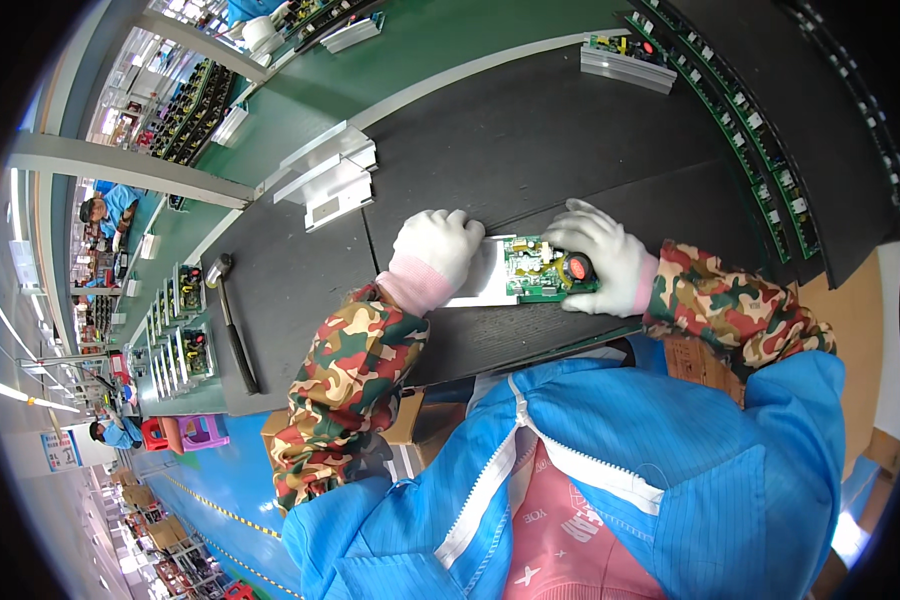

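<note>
A green circuit board (535, 272) with a red-topped round part lies at the right end of a silver metal bracket (485, 275) on the black mat. My right hand (602, 258), in a white glove, curls its fingers round the board's right end. My left hand (435, 252), gloved too, is closed over the bracket's left part, its fingertips largely hidden from view. Whether the board sits inside the bracket or on top of it, I cannot tell.
Empty metal brackets (332, 180) lie stacked beyond my left hand. A hammer (232, 325) rests at the left. Far right stand long rows of circuit boards (740, 115); another bracket with a board (627, 65) is at the back. Finished-looking units (185, 350) line the left edge.
</note>
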Tool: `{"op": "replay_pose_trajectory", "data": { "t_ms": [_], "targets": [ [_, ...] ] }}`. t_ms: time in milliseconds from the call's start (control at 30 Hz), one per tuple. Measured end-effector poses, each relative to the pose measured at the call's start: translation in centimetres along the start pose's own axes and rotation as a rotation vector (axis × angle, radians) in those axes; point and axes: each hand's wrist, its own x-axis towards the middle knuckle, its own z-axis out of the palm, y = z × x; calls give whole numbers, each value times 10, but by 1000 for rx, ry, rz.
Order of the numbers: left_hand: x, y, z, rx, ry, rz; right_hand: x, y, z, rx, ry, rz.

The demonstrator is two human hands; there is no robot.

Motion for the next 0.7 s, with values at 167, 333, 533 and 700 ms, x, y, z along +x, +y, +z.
{"op": "replay_pose_trajectory", "data": {
  "t_ms": [167, 333, 533, 700],
  "targets": [
    [1, -2, 5, 18, -14, 4, 3, 0, 5, -3, 48, 2],
    [2, 1, 2, 30, -34, 19, 11, -8, 12, 2, -42, 29],
    [-2, -4, 3, 8, -40, 2, 25, -11, 11, -28, -96, 3],
    [-27, -25, -13, -688, 240, -243, 20, -1, 10, -51, -51, -68]
  ]
}}
